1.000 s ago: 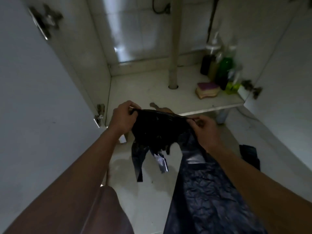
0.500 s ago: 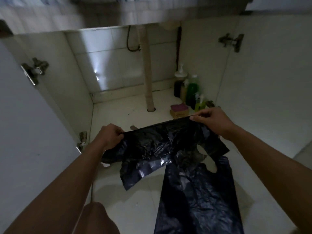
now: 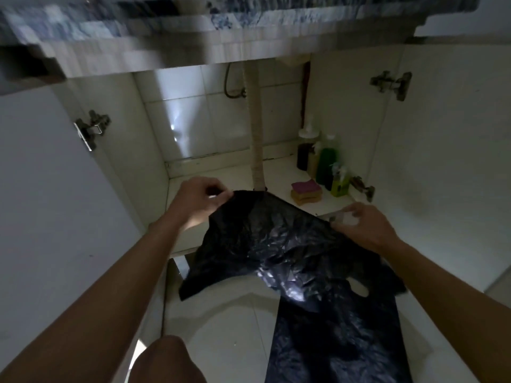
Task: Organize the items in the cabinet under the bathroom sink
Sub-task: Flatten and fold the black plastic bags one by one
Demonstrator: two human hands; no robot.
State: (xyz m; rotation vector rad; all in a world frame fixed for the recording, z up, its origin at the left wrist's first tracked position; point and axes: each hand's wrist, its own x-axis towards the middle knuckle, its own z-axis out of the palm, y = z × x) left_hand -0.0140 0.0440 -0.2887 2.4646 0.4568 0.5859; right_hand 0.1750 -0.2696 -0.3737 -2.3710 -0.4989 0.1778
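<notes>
Flattening is under way: a black plastic bag (image 3: 276, 244) is held stretched before the cabinet (image 3: 221, 172), its corners pinched by fingers (image 3: 219, 195) of left hand (image 3: 199, 200) and right hand (image 3: 362, 226); folding is likely needed next.

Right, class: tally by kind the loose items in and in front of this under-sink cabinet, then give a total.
Black plastic bags: 2 (held bag, pinched by left hand and right hand; floor bag)
Bottles: 4 distinguishable in the dim light (dark pump bottle, tan bottle, green bottle, yellow-green spray bottle)
Sponge stack: 1
Total: 7
</notes>
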